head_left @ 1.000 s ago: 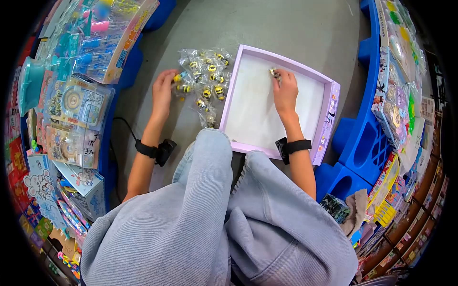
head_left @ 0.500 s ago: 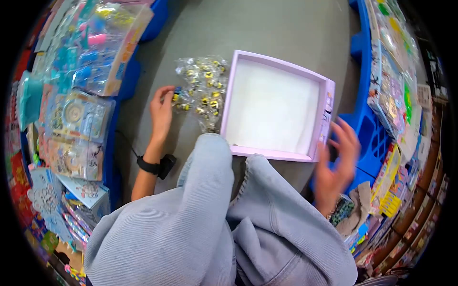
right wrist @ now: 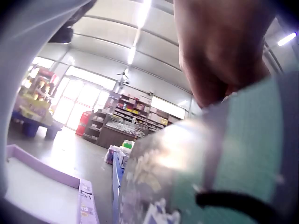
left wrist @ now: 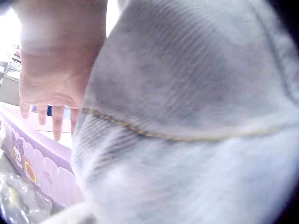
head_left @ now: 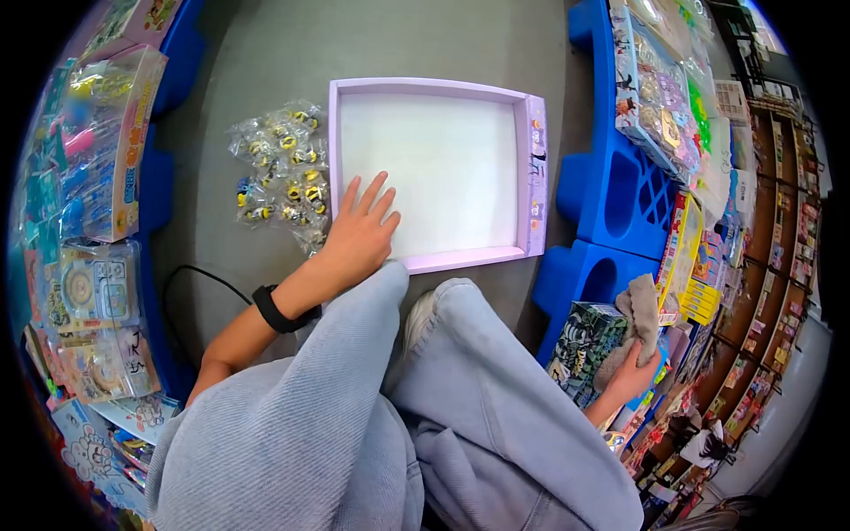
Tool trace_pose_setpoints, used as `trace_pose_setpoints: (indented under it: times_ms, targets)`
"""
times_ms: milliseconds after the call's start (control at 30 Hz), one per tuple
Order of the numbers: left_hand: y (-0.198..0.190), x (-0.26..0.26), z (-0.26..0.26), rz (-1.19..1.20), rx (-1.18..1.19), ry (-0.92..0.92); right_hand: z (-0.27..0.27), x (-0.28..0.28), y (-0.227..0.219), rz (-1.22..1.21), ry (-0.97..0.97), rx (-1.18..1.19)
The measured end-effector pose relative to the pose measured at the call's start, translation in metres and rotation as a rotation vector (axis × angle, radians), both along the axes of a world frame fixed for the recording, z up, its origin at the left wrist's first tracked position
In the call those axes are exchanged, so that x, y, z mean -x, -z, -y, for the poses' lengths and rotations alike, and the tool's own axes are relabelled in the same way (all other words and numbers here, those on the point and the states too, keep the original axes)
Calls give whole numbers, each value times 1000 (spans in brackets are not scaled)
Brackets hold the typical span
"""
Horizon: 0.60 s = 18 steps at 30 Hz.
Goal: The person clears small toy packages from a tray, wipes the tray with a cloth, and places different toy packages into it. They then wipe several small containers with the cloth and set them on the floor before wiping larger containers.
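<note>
A shallow lilac tray [head_left: 447,87] with a white inside lies on the floor, nothing in it. Over its near left corner the left hand [head_left: 359,232] is spread with straight fingers, holding nothing; the left wrist view shows that hand [left wrist: 53,88] beside the tray's patterned wall [left wrist: 46,172]. Left of the tray lie several clear bags [head_left: 288,168] with small yellow and black pieces. At the right, the right hand [head_left: 630,376] pinches a grey-brown cloth [head_left: 639,310] beside a dark patterned box [head_left: 584,350]. In the right wrist view its fingers are mostly hidden.
Blue plastic pallets [head_left: 611,208] with packaged goods stand on both sides. A black cable [head_left: 208,271] runs along the floor at the left. The person's knees in light denim [head_left: 354,354] are close to the tray's near edge.
The left hand has left the bagged pieces and moved right over the tray's corner. The right hand went from inside the tray to the cloth at the far right and took hold of it.
</note>
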State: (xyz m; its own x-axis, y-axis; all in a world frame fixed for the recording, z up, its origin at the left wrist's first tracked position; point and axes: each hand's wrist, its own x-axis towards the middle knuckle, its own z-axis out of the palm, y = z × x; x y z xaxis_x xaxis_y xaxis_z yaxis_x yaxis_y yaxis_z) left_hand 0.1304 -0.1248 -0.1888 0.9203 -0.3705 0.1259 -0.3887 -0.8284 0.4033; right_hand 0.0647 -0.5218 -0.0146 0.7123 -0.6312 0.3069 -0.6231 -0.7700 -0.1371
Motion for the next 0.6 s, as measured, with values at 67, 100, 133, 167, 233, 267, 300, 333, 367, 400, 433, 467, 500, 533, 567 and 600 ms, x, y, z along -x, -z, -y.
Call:
trace_pose_setpoints:
  times_ms: [67,100,133,167,233,267,300,333,367,400,433,467,500,533,567,600]
  targets:
    - [1,-2,-2,-15,-42,3,-21,-7,-12,199,-44,206]
    - [-5,0,-7,-16,-45,-2,-44,-14,-24,198,-49,202]
    - [-13,3,-13,-12,35,-117,-69,-23,-34,315,-142,280]
    - [-18,8,-19,-7,114,-232,-91,-31,-36,433,-234,356]
    - [-23,22,-29,-66,146,-360,-134,-58,-18,566,-516,128]
    - [-24,28,-32,-122,185,-483,-139,-72,9,521,-712,53]
    - [-24,32,-33,-126,186,-490,-167,-88,32,422,-905,-125]
    - [-24,35,-35,-217,202,-513,-182,-102,54,67,-975,-114]
    - [-24,37,-37,-305,218,-539,-203,-120,79,-153,-1112,-130]
    - [-21,37,-36,-300,216,-551,-214,-124,99,-385,-1130,-334]
    - [-16,38,-33,-286,234,-555,-224,-126,119,-413,-1137,-443]
    - [-11,37,-30,-274,249,-554,-236,-132,130,-278,-1216,-382]
    - [-7,35,-26,-275,240,-560,-247,-143,134,-277,-1221,-392]
    - [-3,32,-21,-311,185,-577,-258,-155,136,-180,-1338,-270]
    - [3,30,-16,-351,132,-596,-269,-166,140,-83,-1450,-144]
    - [12,27,-13,-274,132,-580,-277,-178,156,-89,-1456,-148]
